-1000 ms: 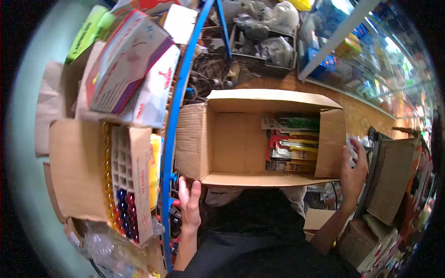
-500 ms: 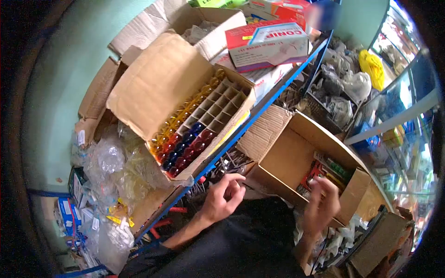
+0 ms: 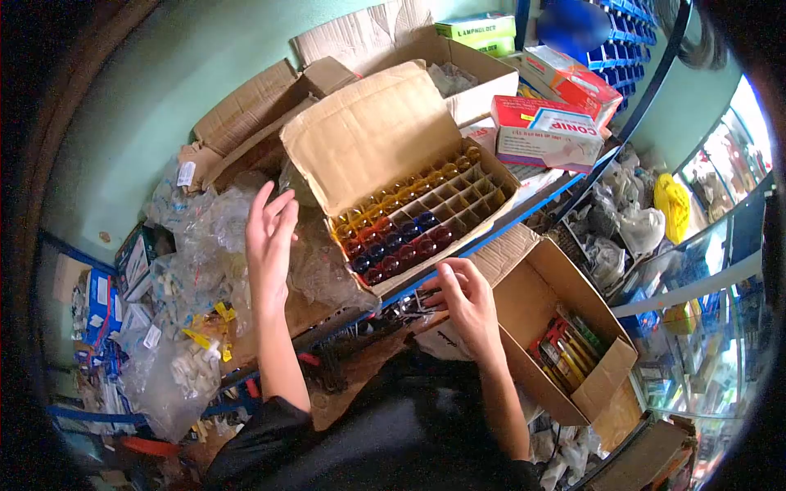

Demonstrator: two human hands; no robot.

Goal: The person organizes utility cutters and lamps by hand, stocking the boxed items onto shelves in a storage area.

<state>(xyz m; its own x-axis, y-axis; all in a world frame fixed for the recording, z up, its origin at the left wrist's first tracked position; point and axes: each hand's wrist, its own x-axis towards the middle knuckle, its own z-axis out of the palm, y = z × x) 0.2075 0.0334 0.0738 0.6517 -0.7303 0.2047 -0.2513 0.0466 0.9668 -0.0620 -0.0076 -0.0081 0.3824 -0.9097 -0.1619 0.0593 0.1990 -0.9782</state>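
Observation:
An open cardboard carton (image 3: 372, 135) sits tilted on the blue-edged shelf, its lid folded back. Rows of yellow, red, blue and dark red bulbs (image 3: 401, 235) fill part of its divider grid; the cells at the right (image 3: 475, 196) hold no coloured bulbs. My left hand (image 3: 272, 237) is raised left of the carton, fingers apart, holding nothing. Near the carton's lower front edge, my right hand (image 3: 465, 299) has its fingers spread and is empty. Right of it, a lower open box (image 3: 524, 307) holds packaged items with yellow and green parts (image 3: 573, 348).
Clear plastic bags (image 3: 205, 254) pile up at the left of the shelf. A red and white CONIP box (image 3: 547, 135) and green lampholder boxes (image 3: 483, 33) stand behind. At the right are grey bags, a yellow bag (image 3: 671, 206) and a glass case (image 3: 696, 327).
My left hand has moved up and left, beside the carton. My right hand has gone from over the lower box to the carton's front edge. The view has shifted.

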